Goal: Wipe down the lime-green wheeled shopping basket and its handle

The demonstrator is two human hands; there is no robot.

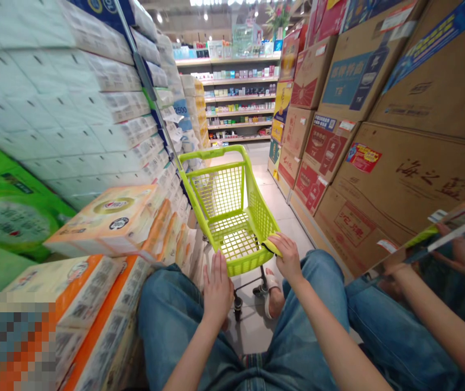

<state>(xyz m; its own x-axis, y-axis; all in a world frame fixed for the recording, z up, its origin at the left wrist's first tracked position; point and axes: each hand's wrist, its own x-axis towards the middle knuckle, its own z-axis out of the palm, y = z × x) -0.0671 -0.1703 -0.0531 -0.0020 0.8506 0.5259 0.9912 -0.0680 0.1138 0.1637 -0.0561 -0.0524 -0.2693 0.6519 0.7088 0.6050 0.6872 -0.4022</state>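
A lime-green shopping cart [252, 266] with a lattice basket stands on wheels just in front of my knees. Nothing lies in the basket. My left hand [218, 285] rests at the near left corner of its rim, palm down, fingers stretched out and holding nothing. At the near right corner, my right hand [287, 256] curls around a small yellow cloth [274, 244] with a dark edge, pressed to the rim. Part of the cloth is hidden under the fingers.
Packs of tissue paper [106, 214] are stacked high on the left. Cardboard cartons [431, 190] line the right, beside a mirror-like panel reflecting my arm. A metal pole [163, 122] slants near the cart's far left corner. Shelves [238, 98] stand at the back.
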